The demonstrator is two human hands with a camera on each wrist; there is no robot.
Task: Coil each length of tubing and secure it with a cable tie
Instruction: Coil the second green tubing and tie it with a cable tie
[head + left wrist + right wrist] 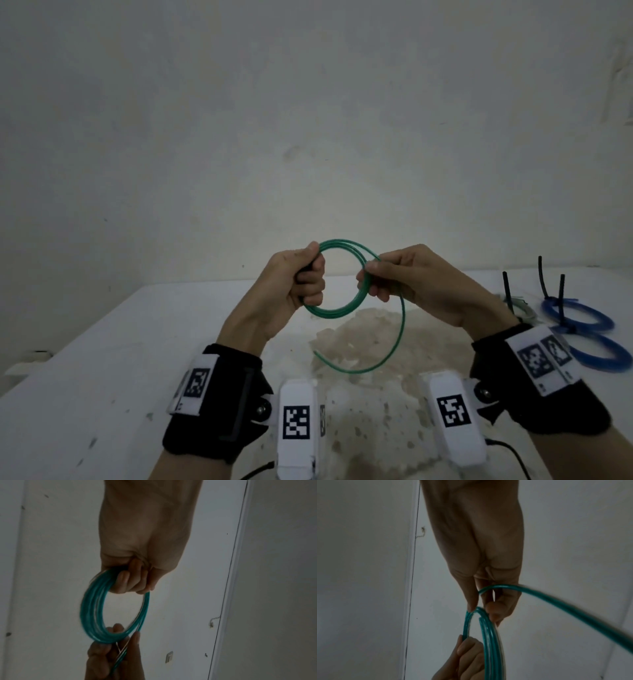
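Note:
Both hands hold a green tubing coil (342, 310) up above the white table (102, 342). My left hand (305, 277) grips the coil's left side in a fist; in the left wrist view its fingers (130, 578) curl round the green tubing (91, 609). My right hand (371, 279) pinches the coil's right side between thumb and fingers, where the turns of green tubing (489, 642) meet. A loose tail (387, 356) hangs from the right hand and curves back down to the left. The same tail (565, 604) sweeps off to the right in the right wrist view.
Two blue tubing coils (582, 318) bound with black cable ties (561, 294) lie at the table's right edge. A pale clear coil (520, 305) with a black tie lies beside them. A stained patch (363, 342) marks the table under the hands. A wall stands behind.

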